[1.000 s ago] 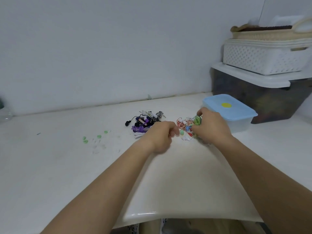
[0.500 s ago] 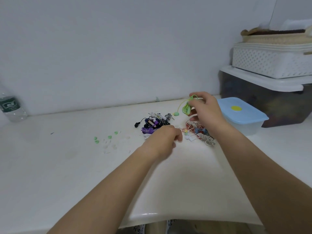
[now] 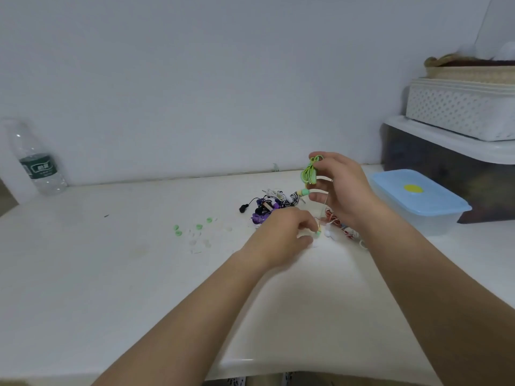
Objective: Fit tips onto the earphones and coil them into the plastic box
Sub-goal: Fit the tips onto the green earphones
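One green earphone bundle [image 3: 308, 174], pinched in my raised right hand [image 3: 344, 188]. My left hand [image 3: 284, 235], curled low on the bench [image 3: 111, 274], gripped one small earbud [image 3: 318, 233]. One lidded plastic box [image 3: 418, 200], right of my right hand. Four green tips [image 3: 192, 228], left of my left hand.

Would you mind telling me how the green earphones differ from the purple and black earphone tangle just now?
The green coiled earphones are held up off the white table in the right hand; the purple and black earphone tangle lies on it, untouched. The green set is one tidy bundle; the tangle looks like several mixed cords. Neither is in the lidded blue plastic box.
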